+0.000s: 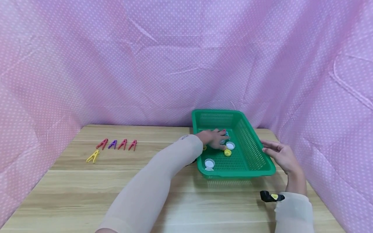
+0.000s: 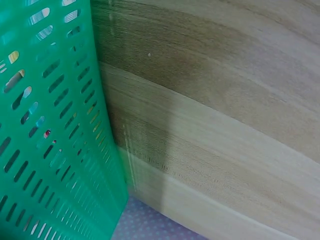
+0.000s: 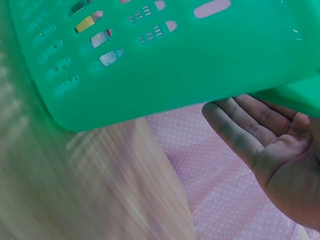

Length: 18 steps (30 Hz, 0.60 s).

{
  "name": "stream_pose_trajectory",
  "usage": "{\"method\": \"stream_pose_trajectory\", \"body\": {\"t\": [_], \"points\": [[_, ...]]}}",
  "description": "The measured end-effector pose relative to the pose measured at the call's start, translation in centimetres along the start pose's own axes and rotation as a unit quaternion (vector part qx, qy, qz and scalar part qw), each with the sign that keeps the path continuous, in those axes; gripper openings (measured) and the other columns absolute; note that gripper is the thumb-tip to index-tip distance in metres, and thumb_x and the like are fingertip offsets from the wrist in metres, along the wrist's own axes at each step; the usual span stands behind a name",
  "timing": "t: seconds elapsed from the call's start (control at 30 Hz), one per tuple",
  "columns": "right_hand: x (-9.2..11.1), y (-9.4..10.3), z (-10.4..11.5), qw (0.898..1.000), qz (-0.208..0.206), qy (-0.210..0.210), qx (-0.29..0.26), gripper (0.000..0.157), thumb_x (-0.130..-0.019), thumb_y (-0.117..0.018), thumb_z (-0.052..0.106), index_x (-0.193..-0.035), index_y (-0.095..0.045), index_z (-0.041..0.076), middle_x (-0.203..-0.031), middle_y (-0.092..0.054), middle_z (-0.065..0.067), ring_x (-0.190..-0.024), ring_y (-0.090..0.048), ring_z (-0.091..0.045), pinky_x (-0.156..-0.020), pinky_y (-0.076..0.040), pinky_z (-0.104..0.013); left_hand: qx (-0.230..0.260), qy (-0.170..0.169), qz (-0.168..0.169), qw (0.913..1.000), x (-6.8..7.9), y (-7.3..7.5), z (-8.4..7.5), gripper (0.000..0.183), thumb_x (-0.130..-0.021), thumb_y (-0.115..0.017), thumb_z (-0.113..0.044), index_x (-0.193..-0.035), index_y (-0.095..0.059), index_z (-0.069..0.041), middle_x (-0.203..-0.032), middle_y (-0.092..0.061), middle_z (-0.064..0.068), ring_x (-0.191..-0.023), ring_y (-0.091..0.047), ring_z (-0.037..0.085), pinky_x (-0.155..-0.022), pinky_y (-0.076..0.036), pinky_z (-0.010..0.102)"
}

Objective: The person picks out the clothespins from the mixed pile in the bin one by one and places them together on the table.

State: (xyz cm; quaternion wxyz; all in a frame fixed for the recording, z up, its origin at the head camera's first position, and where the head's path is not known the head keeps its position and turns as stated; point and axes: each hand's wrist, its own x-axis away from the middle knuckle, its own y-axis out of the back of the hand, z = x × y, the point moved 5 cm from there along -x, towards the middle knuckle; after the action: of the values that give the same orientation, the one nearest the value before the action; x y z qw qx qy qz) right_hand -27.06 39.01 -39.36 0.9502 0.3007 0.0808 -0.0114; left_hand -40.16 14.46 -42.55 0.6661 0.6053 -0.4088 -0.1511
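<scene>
A green slotted basket stands on the right part of the table. My left hand reaches down inside it, fingers spread among round caps. Near that hand lie a clear-rimmed white cap, a yellow cap and a bluish piece; what is under the palm is hidden. Two more white caps lie by the basket's near left corner. At the right rim, my right hand touches the basket from outside. Its fingers look fairly straight in the right wrist view. The left wrist view shows only basket wall and table.
Several clothespins lie on the left of the wooden table: a row with red ones and a purple one, and a yellow one in front. A pink dotted cloth hangs behind and along both sides.
</scene>
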Motion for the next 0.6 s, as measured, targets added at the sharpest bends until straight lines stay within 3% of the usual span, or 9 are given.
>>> {"method": "stream_pose_trajectory", "body": {"t": [0.3,0.6], "points": [[0.0,-0.01,-0.09,1.0,0.003,-0.007,-0.001,0.05,-0.101,-0.067,0.023,-0.142,-0.057,-0.003,-0.133,-0.065,-0.019,-0.103,-0.062,0.009,-0.083,-0.049,-0.01,0.023,0.009,0.014,0.9996,0.17,-0.2,0.01,0.071,-0.102,-0.035,-0.069,-0.164,-0.018,-0.039,-0.172,-0.002,-0.009,-0.158,0.001,0.024,-0.124,-0.017,0.049],[0.04,-0.01,-0.07,1.0,0.003,-0.007,0.0,0.049,-0.101,-0.067,0.024,-0.142,-0.057,-0.003,-0.132,-0.065,-0.019,-0.104,-0.062,0.008,-0.083,-0.049,-0.011,0.012,0.011,0.009,0.9998,-0.01,-0.22,0.13,0.076,-0.101,-0.035,-0.071,-0.164,-0.02,-0.032,-0.172,-0.005,-0.008,-0.158,-0.001,0.023,-0.125,-0.015,0.045]]}}
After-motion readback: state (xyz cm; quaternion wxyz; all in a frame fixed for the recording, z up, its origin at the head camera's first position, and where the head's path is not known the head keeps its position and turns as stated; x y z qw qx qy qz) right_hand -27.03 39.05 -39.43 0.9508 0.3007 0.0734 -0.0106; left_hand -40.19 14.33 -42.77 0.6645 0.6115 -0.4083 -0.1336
